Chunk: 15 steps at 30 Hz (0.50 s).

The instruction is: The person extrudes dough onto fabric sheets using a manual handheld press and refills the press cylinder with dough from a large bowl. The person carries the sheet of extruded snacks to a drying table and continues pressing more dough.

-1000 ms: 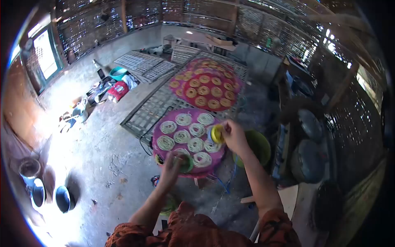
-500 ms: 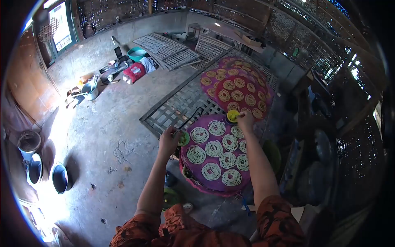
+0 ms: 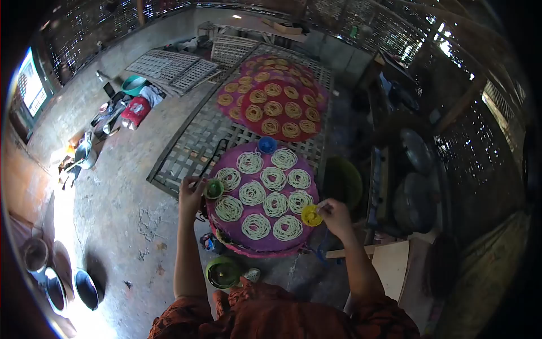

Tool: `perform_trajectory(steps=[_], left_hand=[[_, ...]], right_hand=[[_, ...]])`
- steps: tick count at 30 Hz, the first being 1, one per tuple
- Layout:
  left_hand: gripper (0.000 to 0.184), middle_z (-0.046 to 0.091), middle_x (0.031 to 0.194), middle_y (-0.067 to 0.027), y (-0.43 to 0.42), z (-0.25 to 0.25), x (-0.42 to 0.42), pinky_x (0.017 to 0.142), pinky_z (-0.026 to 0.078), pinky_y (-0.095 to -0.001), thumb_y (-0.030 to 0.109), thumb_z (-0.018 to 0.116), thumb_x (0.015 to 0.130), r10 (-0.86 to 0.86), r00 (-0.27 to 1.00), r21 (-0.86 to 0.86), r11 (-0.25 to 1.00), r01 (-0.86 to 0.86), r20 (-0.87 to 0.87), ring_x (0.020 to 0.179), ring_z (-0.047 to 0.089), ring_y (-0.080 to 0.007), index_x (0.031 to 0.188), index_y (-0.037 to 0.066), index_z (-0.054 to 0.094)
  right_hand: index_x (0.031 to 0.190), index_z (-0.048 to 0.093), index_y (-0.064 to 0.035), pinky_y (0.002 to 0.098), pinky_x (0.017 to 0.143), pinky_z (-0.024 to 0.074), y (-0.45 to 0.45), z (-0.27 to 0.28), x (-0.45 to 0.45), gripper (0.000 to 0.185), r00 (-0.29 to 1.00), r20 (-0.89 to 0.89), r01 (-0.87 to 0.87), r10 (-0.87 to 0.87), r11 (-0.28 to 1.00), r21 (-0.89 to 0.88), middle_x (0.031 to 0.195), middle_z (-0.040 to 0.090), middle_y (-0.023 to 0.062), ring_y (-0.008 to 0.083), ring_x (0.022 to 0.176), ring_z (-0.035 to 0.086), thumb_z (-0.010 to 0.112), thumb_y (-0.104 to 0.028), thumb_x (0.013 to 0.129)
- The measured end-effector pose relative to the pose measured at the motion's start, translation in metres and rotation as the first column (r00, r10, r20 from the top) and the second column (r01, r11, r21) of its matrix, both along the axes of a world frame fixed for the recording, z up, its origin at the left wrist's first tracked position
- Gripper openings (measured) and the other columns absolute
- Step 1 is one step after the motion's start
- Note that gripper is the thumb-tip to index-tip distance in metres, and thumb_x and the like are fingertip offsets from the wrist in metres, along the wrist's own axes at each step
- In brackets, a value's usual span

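Purple cloth (image 3: 272, 244): L hand (image 3: 192, 191) holds grn cup (image 3: 214, 190).

You have a dim room, with daylight glaring at the left window (image 3: 33, 82) and a white streak burning out some concrete floor (image 3: 158, 206). Light pricks through the woven wall (image 3: 389, 34), the pots (image 3: 415, 203) at your right lie in shadow, and fisheye distortion curves the edges into black.

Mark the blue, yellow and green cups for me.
Blue cup (image 3: 267, 145): head view, middle of its visible top.
Yellow cup (image 3: 310, 216): head view, middle of its visible body.
Green cup (image 3: 214, 190): head view, middle of its visible top.
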State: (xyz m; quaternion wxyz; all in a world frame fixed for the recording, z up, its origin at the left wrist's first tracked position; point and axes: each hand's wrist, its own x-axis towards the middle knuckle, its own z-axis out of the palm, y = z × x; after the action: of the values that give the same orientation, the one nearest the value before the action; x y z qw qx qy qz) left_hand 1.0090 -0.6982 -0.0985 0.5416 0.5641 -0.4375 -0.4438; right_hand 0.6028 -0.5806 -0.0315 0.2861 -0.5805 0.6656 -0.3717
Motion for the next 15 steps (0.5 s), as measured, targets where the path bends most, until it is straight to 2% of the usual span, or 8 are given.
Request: perform_trajectory(steps=[1, 3, 4, 7, 9, 11, 13, 15], left_hand=[[0.029, 0.061, 0.082, -0.0088, 0.002, 0.003, 0.003, 0.062, 0.047, -0.0288, 0.023, 0.069, 0.082, -0.014, 1.000, -0.002, 1.000, 0.014, 0.006, 0.069, 0.059, -0.0152, 0.102, 0.005, 0.057], [0.029, 0.060, 0.079, -0.0056, 0.006, 0.010, 0.006, 0.057, 0.043, -0.0249, 0.019, 0.068, 0.083, 0.064, 0.996, 0.002, 0.998, -0.065, 0.056, 0.065, 0.054, -0.0104, 0.106, 0.006, 0.055], [0.029, 0.059, 0.084, -0.0052, 0.013, 0.022, 0.005, 0.057, 0.039, -0.0234, 0.018, 0.067, 0.085, 0.059, 0.997, -0.057, 0.997, -0.056, 0.043, 0.067, 0.052, -0.0086, 0.108, 0.007, 0.054], [0.028, 0.059, 0.091, -0.0058, 0.014, 0.022, 0.013, 0.061, 0.042, -0.0235, 0.016, 0.065, 0.086, 0.099, 0.994, -0.182, 0.979, -0.091, 0.037, 0.071, 0.053, -0.0089, 0.110, 0.005, 0.053], [0.027, 0.056, 0.102, -0.0062, 0.025, 0.054, 0.002, 0.069, 0.044, -0.0245, 0.016, 0.060, 0.089, 0.126, 0.991, -0.291, 0.950, -0.111, 0.034, 0.076, 0.054, -0.0108, 0.113, 0.005, 0.052], [0.027, 0.054, 0.108, -0.0070, 0.045, 0.099, -0.021, 0.079, 0.043, -0.0275, 0.017, 0.055, 0.092, 0.228, 0.971, -0.341, 0.920, -0.192, 0.067, 0.082, 0.053, -0.0143, 0.115, 0.003, 0.051], [0.028, 0.052, 0.112, -0.0092, 0.052, 0.115, -0.038, 0.085, 0.040, -0.0290, 0.019, 0.051, 0.095, 0.310, 0.940, -0.540, 0.820, -0.188, 0.144, 0.090, 0.050, -0.0158, 0.116, 0.001, 0.050], [0.035, 0.051, 0.106, -0.0070, 0.073, 0.162, -0.096, 0.086, 0.039, -0.0305, 0.023, 0.053, 0.094, 0.326, 0.945, -0.586, 0.771, -0.250, 0.026, 0.096, 0.048, -0.0170, 0.119, -0.001, 0.048]], right_hand=[[0.089, 0.065, -0.0010, 0.0289, 0.062, 0.0475, 0.007, -0.002, 0.001, 0.015, 0.999, -0.042, 0.011, -0.008, 0.998, 0.066, 0.074, 0.066, 0.0092, 0.0138, 0.066, 0.062, 0.070, -0.010, 0.079], [0.093, 0.064, -0.0013, 0.0295, 0.062, 0.0483, 0.013, -0.013, -0.001, 0.017, 0.998, -0.068, 0.014, -0.010, 0.998, 0.058, 0.075, 0.066, 0.0103, 0.0162, 0.066, 0.063, 0.069, -0.011, 0.079], [0.095, 0.064, -0.0016, 0.0299, 0.062, 0.0483, 0.016, -0.009, 0.004, 0.019, 0.998, -0.057, 0.018, -0.015, 0.999, 0.051, 0.076, 0.066, 0.0102, 0.0163, 0.066, 0.063, 0.069, -0.012, 0.080], [0.098, 0.063, -0.0022, 0.0303, 0.061, 0.0484, 0.025, 0.016, 0.015, 0.022, 0.996, -0.054, 0.066, -0.065, 0.998, 0.018, 0.078, 0.066, 0.0103, 0.0164, 0.066, 0.062, 0.069, -0.015, 0.081], [0.099, 0.063, -0.0025, 0.0304, 0.061, 0.0484, 0.037, 0.034, 0.009, 0.023, 0.990, -0.065, 0.127, -0.128, 0.992, -0.014, 0.079, 0.065, 0.0104, 0.0165, 0.066, 0.062, 0.069, -0.016, 0.082], [0.101, 0.063, -0.0022, 0.0259, 0.060, 0.0458, 0.060, 0.046, -0.008, 0.023, 0.974, 0.002, 0.224, -0.227, 0.961, -0.165, 0.083, 0.064, 0.0081, 0.0097, 0.064, 0.055, 0.069, -0.014, 0.083], [0.102, 0.062, -0.0025, 0.0258, 0.059, 0.0458, 0.096, 0.055, -0.027, 0.023, 0.945, -0.026, 0.318, -0.326, 0.934, -0.162, 0.085, 0.063, 0.0085, 0.0107, 0.065, 0.056, 0.069, -0.014, 0.083], [0.103, 0.062, -0.0028, 0.0258, 0.059, 0.0459, 0.146, 0.058, -0.055, 0.023, 0.884, -0.066, 0.450, -0.464, 0.879, -0.157, 0.087, 0.061, 0.0090, 0.0117, 0.066, 0.056, 0.068, -0.013, 0.084]])
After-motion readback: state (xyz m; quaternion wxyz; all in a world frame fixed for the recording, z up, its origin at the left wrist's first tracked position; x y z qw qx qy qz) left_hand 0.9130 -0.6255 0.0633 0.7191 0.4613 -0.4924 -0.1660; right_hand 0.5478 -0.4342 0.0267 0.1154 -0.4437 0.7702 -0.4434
